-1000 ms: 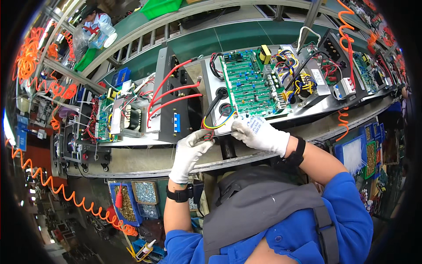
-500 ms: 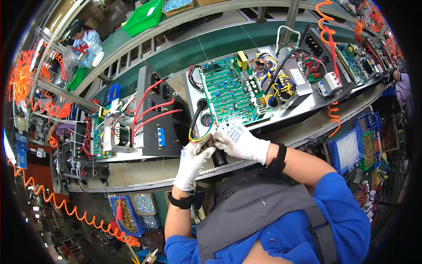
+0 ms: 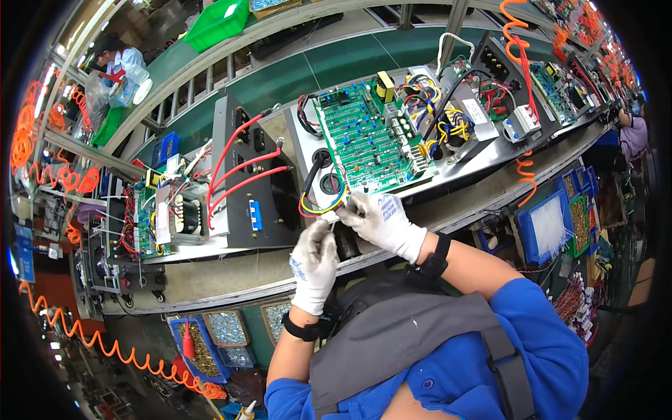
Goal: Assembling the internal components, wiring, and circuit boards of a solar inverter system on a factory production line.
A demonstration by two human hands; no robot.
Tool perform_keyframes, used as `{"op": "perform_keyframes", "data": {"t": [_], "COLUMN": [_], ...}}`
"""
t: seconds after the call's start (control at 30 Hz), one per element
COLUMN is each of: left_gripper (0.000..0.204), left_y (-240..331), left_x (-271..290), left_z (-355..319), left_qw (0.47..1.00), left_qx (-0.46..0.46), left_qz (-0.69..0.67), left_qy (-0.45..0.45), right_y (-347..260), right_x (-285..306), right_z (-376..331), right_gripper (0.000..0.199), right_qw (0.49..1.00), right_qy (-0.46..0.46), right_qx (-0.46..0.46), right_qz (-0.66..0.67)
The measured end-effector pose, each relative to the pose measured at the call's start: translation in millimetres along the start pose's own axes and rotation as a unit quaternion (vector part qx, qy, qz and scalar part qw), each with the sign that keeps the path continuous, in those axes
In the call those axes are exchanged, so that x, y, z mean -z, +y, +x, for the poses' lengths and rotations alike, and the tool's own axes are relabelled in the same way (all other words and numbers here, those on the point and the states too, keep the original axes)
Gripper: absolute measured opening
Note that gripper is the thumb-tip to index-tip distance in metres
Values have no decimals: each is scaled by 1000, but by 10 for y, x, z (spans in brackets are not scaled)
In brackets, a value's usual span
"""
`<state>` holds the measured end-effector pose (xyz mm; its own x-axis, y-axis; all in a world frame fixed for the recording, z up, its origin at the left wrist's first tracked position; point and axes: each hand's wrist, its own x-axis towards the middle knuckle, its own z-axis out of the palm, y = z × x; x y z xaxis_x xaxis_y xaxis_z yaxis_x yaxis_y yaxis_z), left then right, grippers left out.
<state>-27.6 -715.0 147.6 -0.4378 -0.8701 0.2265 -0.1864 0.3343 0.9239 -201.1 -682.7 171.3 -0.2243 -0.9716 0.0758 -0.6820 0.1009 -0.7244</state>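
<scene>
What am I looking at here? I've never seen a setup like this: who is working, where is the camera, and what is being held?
There is no robot: a person works with their left hand and right hand, both in white gloves. The view comes from a fisheye camera on the person's head, looking down, so straight edges bend. On the long grey bench are electronic units: one with a green circuit board, another with a black panel and red cables. Both hands' fingertips are at the end of some coloured wires; whether either hand grips them is hard to tell.
</scene>
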Motion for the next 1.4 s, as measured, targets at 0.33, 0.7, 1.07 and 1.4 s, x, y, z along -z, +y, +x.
{"op": "perform_keyframes", "data": {"t": [0.33, 0.7, 1.07, 1.4], "left_gripper": [32, 10, 8, 17], "left_y": [243, 371, 219, 248], "left_x": [-13, -104, 5, -23], "left_z": [318, 319, 308, 382], "left_qw": [952, 982, 981, 971], "left_qx": [201, 39, 12, -26], "left_qz": [-19, 144, 141, 146], "left_qy": [-230, -114, -133, -185], "right_y": [235, 304, 239, 217], "right_x": [-34, 156, 33, 64], "right_z": [-329, -328, -312, -353], "right_gripper": [18, 17, 14, 21], "right_qw": [967, 804, 797, 848], "right_qy": [70, -65, -42, -44], "right_qx": [-54, -152, -127, -156], "right_qz": [239, 570, 589, 505]}}
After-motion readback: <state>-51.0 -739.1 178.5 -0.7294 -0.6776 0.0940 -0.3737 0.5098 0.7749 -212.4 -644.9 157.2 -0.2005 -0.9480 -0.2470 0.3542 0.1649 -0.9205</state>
